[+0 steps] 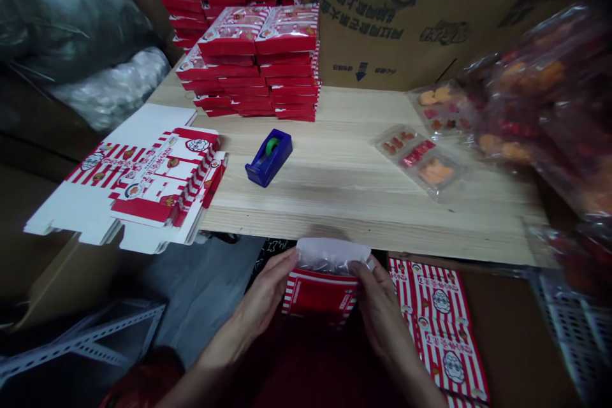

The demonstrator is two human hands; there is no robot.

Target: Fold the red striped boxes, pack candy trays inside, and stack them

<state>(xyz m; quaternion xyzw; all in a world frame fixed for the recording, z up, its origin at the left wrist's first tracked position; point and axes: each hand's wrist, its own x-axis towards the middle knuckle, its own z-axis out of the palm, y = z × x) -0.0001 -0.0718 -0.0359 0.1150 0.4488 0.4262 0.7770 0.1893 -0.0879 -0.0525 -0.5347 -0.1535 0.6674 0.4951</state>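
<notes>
Between my two hands is a red-and-white striped cardboard box [322, 296], held in front of my body below the table edge. Its white end flap stands up, and clear plastic shows in the opening. My left hand [272, 284] grips the box's left side near the top. On the right side, my right hand [377, 296] grips it, thumb at the open end by the flap. Past the table edge, a blue tape dispenser [269, 158] with green tape stands on the tabletop. A clear sealed pack of gummy pieces [418, 158] lies to the right.
Flat box blanks [157, 178] are piled at the table's left. Stacked filled boxes [258, 64] stand at the back, before a large brown carton [406, 19]. More candy packs [530, 102] heap up at right. Below the table, striped boxes [442, 325] lie in a carton.
</notes>
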